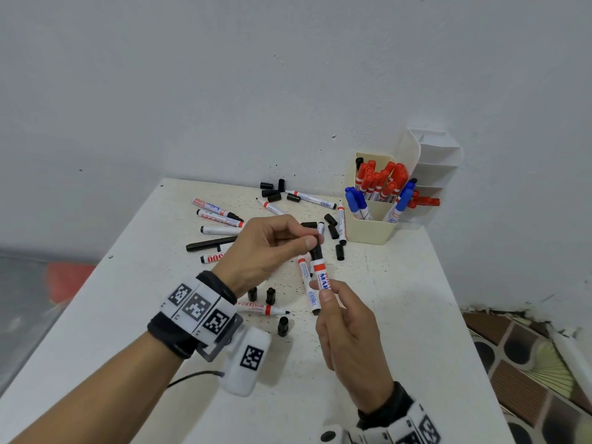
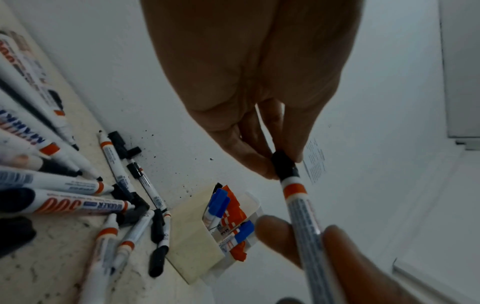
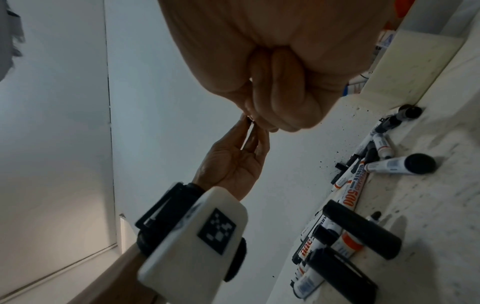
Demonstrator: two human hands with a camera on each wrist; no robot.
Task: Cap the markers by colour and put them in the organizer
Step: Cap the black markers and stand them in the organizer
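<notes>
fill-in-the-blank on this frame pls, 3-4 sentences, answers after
1. The left hand pinches a ____ cap on the marker's tip.
2. The right hand holds the marker by its ____.
3. The organizer holds red and ____ capped markers.
4. The loose caps on the table are all ____.

Missing words: black; barrel; blue; black

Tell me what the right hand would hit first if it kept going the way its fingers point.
The right hand points up and away along the marker it pinches, so it would probably meet the left hand gripping the black cap first. Beyond that sits the organizer, though depth is unclear.
</notes>
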